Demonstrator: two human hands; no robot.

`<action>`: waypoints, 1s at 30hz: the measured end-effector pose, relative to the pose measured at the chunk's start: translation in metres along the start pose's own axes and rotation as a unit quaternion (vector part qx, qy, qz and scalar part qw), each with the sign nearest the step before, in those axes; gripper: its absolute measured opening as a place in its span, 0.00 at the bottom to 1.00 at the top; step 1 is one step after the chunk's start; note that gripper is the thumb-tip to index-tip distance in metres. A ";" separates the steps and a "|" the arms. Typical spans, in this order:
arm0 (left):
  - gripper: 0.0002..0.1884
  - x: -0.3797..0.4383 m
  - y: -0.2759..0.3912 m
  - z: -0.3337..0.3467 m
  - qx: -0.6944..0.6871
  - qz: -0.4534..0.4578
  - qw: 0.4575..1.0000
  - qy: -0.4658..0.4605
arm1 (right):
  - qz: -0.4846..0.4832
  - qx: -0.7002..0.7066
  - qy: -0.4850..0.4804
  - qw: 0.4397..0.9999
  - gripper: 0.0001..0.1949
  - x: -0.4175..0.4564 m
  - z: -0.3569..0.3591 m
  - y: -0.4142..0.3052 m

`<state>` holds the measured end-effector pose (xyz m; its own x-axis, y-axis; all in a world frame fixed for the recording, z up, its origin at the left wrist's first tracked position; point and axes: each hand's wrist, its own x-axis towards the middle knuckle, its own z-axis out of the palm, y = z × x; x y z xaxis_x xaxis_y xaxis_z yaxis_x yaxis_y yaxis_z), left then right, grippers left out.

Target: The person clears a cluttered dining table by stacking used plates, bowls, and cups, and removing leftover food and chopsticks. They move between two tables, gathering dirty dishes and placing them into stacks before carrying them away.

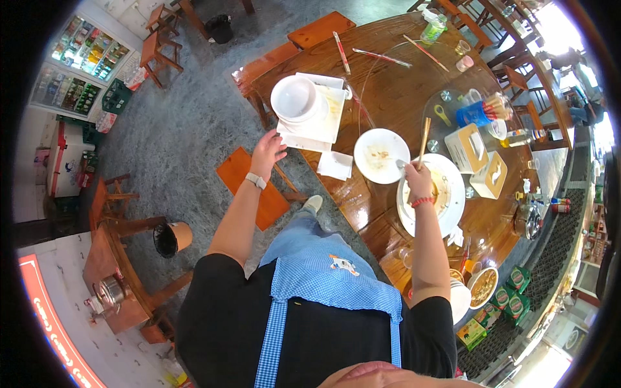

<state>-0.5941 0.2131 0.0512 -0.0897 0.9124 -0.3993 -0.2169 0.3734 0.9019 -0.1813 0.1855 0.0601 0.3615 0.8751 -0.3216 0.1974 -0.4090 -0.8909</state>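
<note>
My left hand (270, 154) is beside the near edge of a stack of white dishes, its fingers apart and holding nothing. The stack has round white bowls (294, 98) on top of rectangular white plates (334, 110). My right hand (418, 183) grips wooden chopsticks (426, 136) that point up and away. A pale spoon-like piece (400, 164) shows by that hand; whether I hold it is unclear. Under the right hand lies a large white plate (455, 213) with brown sauce residue. To its left is a smaller round plate (376, 145) with food scraps.
On the wooden table (388, 104) are a white napkin (335, 165), tissue boxes (466, 149), a blue chopstick holder (473, 114), bottles and wrapped chopsticks (382, 57). A food bowl (482, 287) sits near my right elbow. An orange stool (252, 189) and a bin (173, 238) stand left.
</note>
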 end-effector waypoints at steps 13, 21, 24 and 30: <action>0.36 0.128 0.028 -0.011 -0.083 -0.188 0.973 -0.102 | 0.135 0.262 0.099 0.950 0.05 0.079 0.218 -0.029; 0.37 0.149 0.041 -0.013 -0.019 -0.217 0.964 -0.155 | 0.074 0.312 0.176 0.931 0.09 0.079 0.284 -0.048; 0.35 0.150 0.035 -0.008 -0.025 -0.219 0.964 -0.146 | 0.020 0.259 0.179 0.949 0.08 0.082 0.295 -0.038; 0.27 0.131 0.002 0.007 -0.130 -0.172 0.971 -0.104 | -0.016 0.290 0.113 0.950 0.06 0.069 0.292 -0.049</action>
<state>-0.5998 0.3342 0.0022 0.2250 0.7648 -0.6037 -0.4394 0.6327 0.6377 -0.4322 0.3416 -0.0127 0.5635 0.7801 -0.2719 -0.2999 -0.1135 -0.9472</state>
